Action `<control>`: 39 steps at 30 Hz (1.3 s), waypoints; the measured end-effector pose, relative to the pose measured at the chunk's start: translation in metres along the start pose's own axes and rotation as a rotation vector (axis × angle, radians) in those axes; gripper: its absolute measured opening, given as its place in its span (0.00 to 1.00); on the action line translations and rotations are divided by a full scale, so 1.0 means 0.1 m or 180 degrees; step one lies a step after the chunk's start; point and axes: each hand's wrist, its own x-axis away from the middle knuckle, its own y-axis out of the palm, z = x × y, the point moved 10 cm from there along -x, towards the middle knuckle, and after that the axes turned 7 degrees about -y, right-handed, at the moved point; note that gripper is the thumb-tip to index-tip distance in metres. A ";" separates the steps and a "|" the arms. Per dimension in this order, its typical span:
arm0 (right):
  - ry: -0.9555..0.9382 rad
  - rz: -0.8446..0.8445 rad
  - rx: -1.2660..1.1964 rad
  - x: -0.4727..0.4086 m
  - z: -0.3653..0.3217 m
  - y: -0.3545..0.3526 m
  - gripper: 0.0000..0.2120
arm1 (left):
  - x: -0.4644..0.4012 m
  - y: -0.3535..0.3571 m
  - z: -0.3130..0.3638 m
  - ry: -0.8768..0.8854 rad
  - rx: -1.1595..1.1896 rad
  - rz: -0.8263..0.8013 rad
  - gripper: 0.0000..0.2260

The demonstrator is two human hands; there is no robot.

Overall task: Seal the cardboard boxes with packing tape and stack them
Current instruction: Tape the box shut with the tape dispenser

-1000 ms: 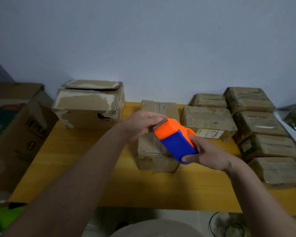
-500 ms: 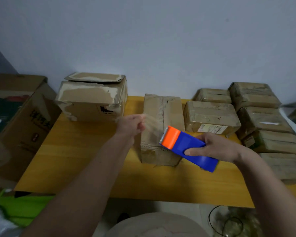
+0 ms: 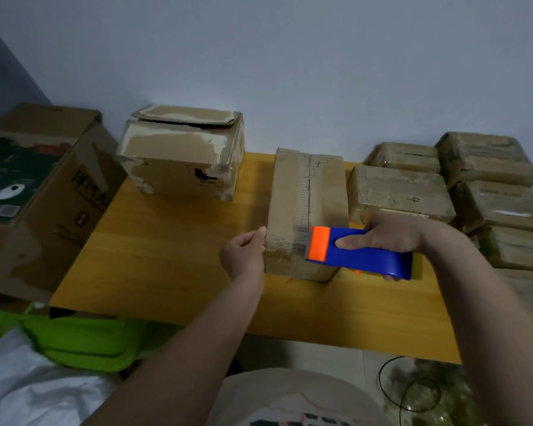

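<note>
Since half a second ago we have brought the dispenser (image 3: 360, 252) down from mid-air onto the near end of the box (image 3: 305, 210), and our left hand (image 3: 243, 253) has dropped from above the box to its near left corner. The box lies lengthwise mid-table (image 3: 166, 256), touching the sealed stack (image 3: 462, 192) on its right, with a bigger torn box (image 3: 182, 158) well apart at the back left. Room is open on the left and toward the near edge; the right is crowded. Our right hand (image 3: 391, 235) grips the dispenser, fingers (image 3: 351, 242) wrapped along its blue side. The left hand's curled fingers touch the corner; whether they pinch tape we cannot tell. We judge the risks to be the light box sliding toward the near edge as we pull, the tape wrinkling if the left hand lets go, and our right elbow knocking the stack.
</note>
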 end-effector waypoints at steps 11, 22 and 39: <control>0.0233 0.0007 0.0476 -0.28 -0.10 -0.06 0.31 | -0.11 0.01 -0.05 -0.0070 -0.0004 0.0232 0.09; 0.0511 0.0031 0.0854 -0.50 0.01 -0.07 0.25 | -0.27 0.11 -0.25 -0.0123 -0.0232 0.0240 0.05; 0.0518 -0.0101 0.0803 -0.56 0.09 -0.08 0.25 | -0.36 0.31 -0.16 0.0341 -0.2041 -0.0052 0.16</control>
